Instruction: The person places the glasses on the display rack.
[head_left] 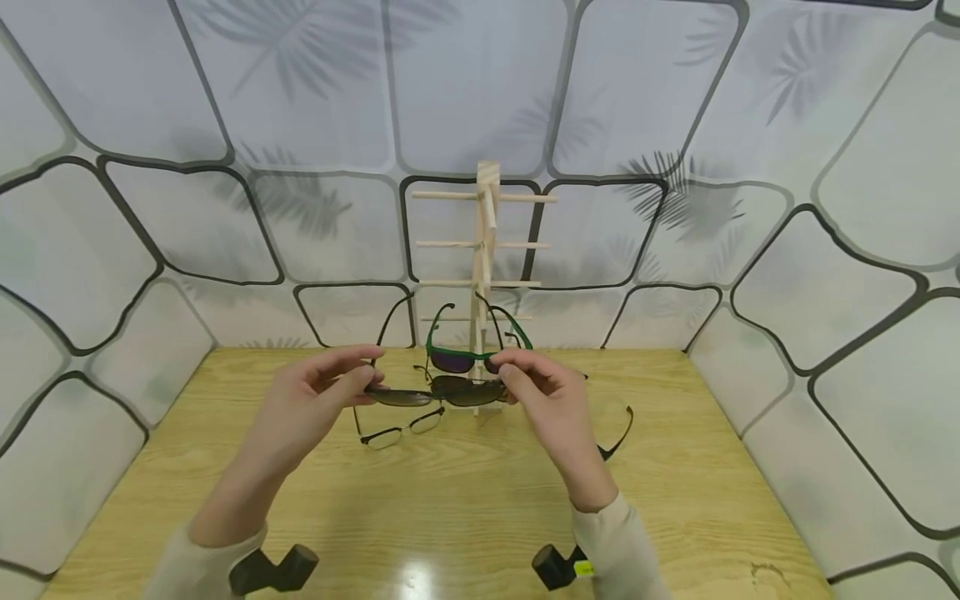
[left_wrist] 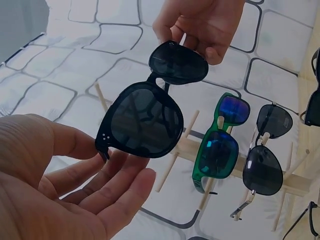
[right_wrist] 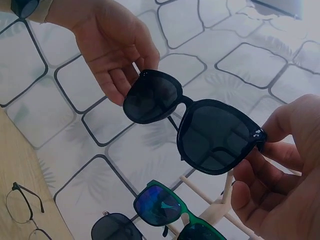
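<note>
Black plastic sunglasses with large rounded dark lenses [left_wrist: 145,120] hang in the air before the stand, arms unfolded toward the far side. The left hand [head_left: 307,408] pinches their left end, the right hand [head_left: 551,408] their right end. Beyond, a pale wooden stand with crossbars [head_left: 483,225] bears green-framed sunglasses with blue-violet lenses [left_wrist: 218,150] and, lower, thin metal-framed dark sunglasses [left_wrist: 265,170]. Dark-browed clear eyeglasses [head_left: 384,438] lie near left on the yellow wood-grain table [head_left: 465,517].

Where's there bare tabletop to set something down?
The yellow woodgrain tabletop is bare in front, between the cream sleeves, and at right, between the dark-framed glasses and patterned white wall. It's crowded around the pale wooden rack, near the black-rimmed eyeglasses.
</note>
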